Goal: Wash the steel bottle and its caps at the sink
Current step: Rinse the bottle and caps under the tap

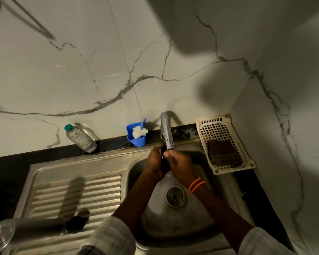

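Risk: the wet black cap [164,162] may slip from both hands into the sink [201,208] and land on the drain [174,196], since water from the tap [167,135] makes it slick. Left hand [156,162] and right hand [180,166] each curl round the cap, which sits between them, just under the spout at 12 o'clock of the basin. The steel bottle [31,227] lies on the draining board at 8 o'clock, a second cap [75,223] at its end.

Dull scratched stainless-steel sink [133,173], shiny chrome curved tap [167,133]. Brushed-steel cylindrical bottle [35,226] on my ribbed drainboard. Blue plastic holder [136,138], cream perforated plastic tray [226,168], glossy veined marble wall [81,70].
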